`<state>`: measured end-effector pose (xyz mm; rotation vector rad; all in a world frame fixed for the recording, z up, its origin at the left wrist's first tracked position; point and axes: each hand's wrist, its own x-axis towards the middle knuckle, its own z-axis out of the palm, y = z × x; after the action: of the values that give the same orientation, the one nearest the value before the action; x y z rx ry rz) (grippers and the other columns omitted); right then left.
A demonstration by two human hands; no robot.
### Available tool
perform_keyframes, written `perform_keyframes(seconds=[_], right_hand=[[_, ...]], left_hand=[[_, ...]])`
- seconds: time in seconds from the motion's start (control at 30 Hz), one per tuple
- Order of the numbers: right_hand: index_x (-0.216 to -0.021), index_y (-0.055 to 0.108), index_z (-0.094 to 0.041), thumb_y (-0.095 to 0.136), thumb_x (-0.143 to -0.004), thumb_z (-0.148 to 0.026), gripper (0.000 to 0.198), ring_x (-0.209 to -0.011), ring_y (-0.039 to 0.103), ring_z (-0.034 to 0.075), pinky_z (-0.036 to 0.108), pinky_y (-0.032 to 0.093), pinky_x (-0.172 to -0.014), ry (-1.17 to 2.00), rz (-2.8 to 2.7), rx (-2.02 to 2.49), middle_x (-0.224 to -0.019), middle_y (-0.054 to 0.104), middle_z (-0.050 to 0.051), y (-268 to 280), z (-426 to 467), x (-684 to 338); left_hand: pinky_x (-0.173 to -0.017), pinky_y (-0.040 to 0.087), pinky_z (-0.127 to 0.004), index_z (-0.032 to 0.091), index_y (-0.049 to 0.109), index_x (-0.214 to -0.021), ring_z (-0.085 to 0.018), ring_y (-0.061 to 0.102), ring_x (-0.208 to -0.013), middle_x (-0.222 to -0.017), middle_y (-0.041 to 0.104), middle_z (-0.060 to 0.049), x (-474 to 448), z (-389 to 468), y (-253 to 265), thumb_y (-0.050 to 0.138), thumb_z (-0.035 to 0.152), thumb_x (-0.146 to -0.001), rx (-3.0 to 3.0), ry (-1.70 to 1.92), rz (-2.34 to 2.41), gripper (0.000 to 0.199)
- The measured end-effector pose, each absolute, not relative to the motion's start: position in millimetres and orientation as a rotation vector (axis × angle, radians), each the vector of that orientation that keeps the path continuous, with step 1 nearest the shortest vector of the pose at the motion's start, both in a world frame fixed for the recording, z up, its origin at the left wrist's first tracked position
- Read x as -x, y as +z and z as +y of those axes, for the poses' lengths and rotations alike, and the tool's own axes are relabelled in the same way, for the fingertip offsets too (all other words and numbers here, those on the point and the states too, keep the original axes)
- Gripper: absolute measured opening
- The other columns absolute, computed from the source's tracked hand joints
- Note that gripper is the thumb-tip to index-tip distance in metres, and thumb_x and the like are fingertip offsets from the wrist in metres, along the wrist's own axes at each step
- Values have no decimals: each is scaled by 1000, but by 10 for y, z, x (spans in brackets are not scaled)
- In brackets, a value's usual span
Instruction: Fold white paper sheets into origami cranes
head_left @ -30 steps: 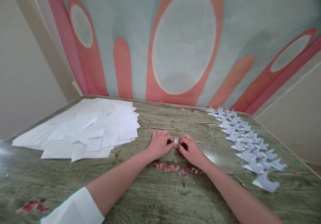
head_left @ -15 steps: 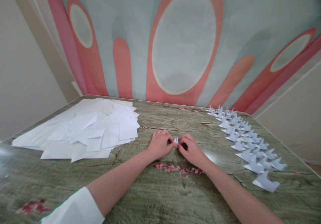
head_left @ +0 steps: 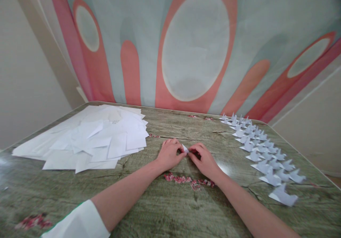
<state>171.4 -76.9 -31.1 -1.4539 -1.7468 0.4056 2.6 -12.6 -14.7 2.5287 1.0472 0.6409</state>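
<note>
Between my two hands, near the middle of the table, is a small folded white paper [head_left: 185, 149], mostly hidden by fingers. My left hand [head_left: 171, 154] pinches its left side between thumb and fingertips. On the opposite side, my right hand [head_left: 201, 158] is closed on the same folded paper, thumb and index fingertip together. A pointed white tip shows above the fingertips. The paper's full shape cannot be made out.
A wide pile of loose white paper sheets [head_left: 93, 138] covers the table's left side. Along the right stand rows of several folded white paper birds [head_left: 283, 195]. The wood-patterned table [head_left: 170, 209] meets a painted wall hanging [head_left: 144, 71] at the back.
The folded paper has turned in my fingers, with one slanted point now showing instead of several upright ones. My right fingertips have shifted slightly left, closer to my left hand.
</note>
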Motion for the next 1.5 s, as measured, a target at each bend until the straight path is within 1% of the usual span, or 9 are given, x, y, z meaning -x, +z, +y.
perform_keyframes(seconds=[0.1,0.27,0.67,0.9,1.17,1.33,1.5], right_hand=[[-81,59,-20,51,-81,-19,9,-79,52,16,30,43,-72,409,-1787,1466,-82,52,3,-296,-742,-1720],[-75,60,-20,50,-82,-19,12,-76,52,16,30,43,-70,401,-1797,1521,-78,52,2,-306,-679,-1735],[-68,54,-19,50,-79,-19,12,-74,50,17,31,43,-71,317,-1786,1587,-77,51,3,-302,-655,-1683],[-69,53,-19,51,-77,-17,9,-75,50,17,31,42,-72,297,-1789,1615,-78,51,3,-308,-650,-1674],[-68,52,-20,52,-76,-18,9,-76,50,18,32,43,-73,272,-1784,1620,-78,50,3,-322,-650,-1674],[-66,51,-20,54,-75,-19,9,-76,50,18,33,43,-72,263,-1782,1614,-78,49,3,-344,-637,-1673],[-66,52,-20,54,-76,-19,10,-76,50,18,33,43,-71,256,-1779,1614,-77,49,3,-355,-636,-1678]], left_hand=[[-83,34,-33,23,63,-78,-18,49,-90,-86,56,0,-18,-127,-154,58,33,-78,-2531,643,1026,11],[-83,34,-33,22,62,-78,-18,49,-90,-86,55,-1,-23,-121,-170,54,31,-81,-2536,657,1042,13],[-84,36,-34,20,63,-73,-19,47,-91,-88,55,-3,-68,-116,-196,55,26,-78,-2467,701,1148,12],[-85,36,-34,20,62,-69,-19,47,-91,-88,54,-2,-96,-123,-190,56,25,-75,-2444,716,1190,10],[-85,36,-35,20,61,-69,-19,47,-93,-89,54,-2,-97,-135,-158,58,26,-74,-2436,705,1199,8],[-86,36,-35,20,61,-70,-20,47,-93,-90,54,-2,-96,-138,-150,58,26,-74,-2427,694,1208,7],[-85,36,-35,21,60,-75,-20,47,-94,-89,53,-2,-91,-128,-163,59,28,-75,-2423,692,1209,7]])
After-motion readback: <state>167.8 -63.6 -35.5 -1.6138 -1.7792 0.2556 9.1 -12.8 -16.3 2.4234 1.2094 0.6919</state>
